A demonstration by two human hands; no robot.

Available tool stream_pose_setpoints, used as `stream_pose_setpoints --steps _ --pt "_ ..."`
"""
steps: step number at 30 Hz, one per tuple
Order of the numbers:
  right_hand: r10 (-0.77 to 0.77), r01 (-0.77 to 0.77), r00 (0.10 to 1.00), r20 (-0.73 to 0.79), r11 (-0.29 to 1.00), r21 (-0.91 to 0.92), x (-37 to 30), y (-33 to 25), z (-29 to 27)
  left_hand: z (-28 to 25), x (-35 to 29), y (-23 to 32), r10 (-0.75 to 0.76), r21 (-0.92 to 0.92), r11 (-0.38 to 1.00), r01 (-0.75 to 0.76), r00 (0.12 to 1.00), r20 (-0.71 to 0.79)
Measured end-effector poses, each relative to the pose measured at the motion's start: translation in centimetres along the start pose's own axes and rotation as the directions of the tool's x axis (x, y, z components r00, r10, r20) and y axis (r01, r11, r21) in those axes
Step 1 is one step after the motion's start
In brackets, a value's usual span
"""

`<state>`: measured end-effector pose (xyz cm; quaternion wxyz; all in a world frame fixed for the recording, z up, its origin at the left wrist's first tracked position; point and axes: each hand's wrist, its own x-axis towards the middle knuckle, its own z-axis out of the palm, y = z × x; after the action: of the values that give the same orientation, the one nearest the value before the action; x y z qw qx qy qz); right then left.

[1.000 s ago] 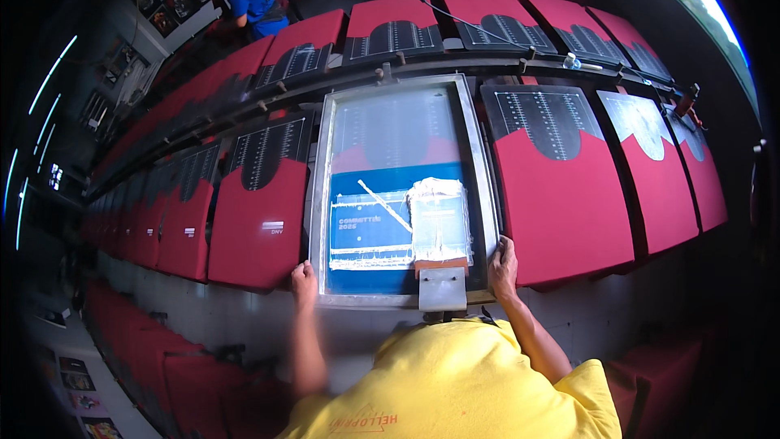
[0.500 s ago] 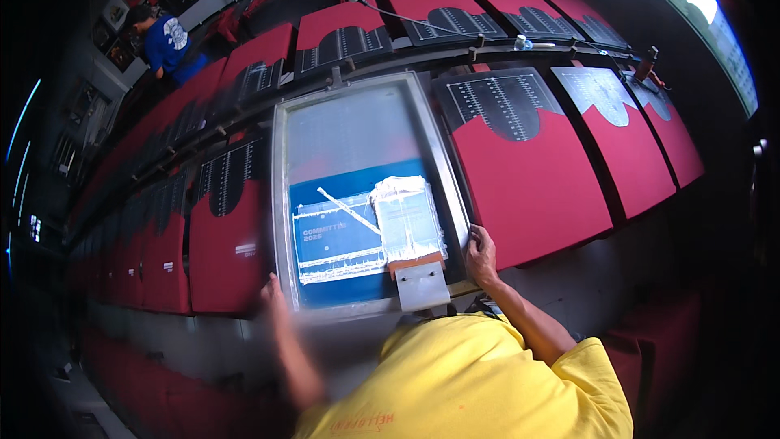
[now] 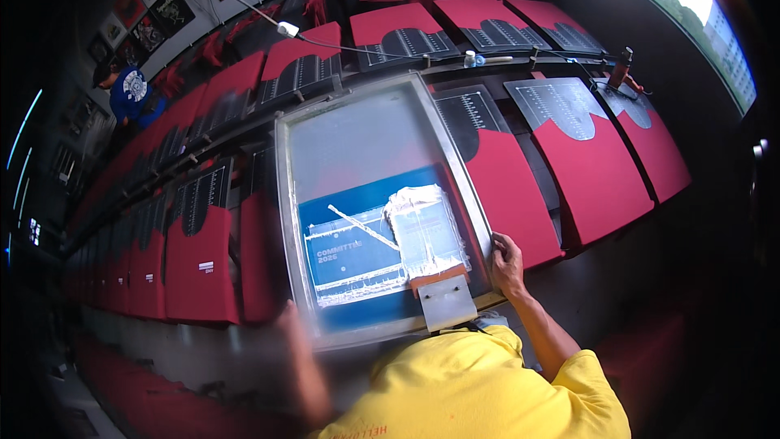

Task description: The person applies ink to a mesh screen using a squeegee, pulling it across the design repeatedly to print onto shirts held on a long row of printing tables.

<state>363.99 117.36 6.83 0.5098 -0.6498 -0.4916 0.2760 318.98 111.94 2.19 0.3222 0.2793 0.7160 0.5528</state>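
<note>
A silkscreen printing frame [image 3: 286,195] lies in front of me, with a blue stencil area [image 3: 357,195] and pale mesh above it. White ink [image 3: 361,286] is smeared over the stencil in streaks. A squeegee [image 3: 448,301] with an orange-brown blade and a pale metal handle rests on the mesh near the frame's close right corner. My right hand [image 3: 508,267] is closed round the frame's right edge, low down. Beside the lower left corner is my left hand [image 3: 291,321], smeared by motion, so its fingers and any contact with the frame cannot be made out.
Red fabric pieces on printing boards [image 3: 585,171] stand in rows on both sides and behind. One red piece [image 3: 199,264] at left bears a small white print. A cable [image 3: 244,4] hangs across above. A person in blue [image 3: 134,97] stands far left.
The silkscreen frame has shifted right along the row, now covering part of the board to its right. Both hands moved along with it. The person in blue appears farther left as the view shifted.
</note>
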Motion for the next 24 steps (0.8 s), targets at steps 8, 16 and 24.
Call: stream_pose_setpoints --steps 8,16,24 --pt "-0.001 0.001 0.998 -0.064 1.0 -0.012 5.7 4.7 -15.9 13.9 -9.6 2.6 0.01 -0.015 1.0 -0.009 0.998 0.066" --pt "0.081 -0.082 0.994 -0.067 0.997 -0.011 8.4 7.5 -19.5 17.0 -10.4 1.8 0.073 0.113 0.989 -0.095 0.979 0.191" --pt "0.006 -0.008 0.998 -0.059 0.999 -0.043 10.5 8.7 -19.2 18.2 -9.5 1.4 0.123 0.146 0.977 -0.153 0.973 0.196"
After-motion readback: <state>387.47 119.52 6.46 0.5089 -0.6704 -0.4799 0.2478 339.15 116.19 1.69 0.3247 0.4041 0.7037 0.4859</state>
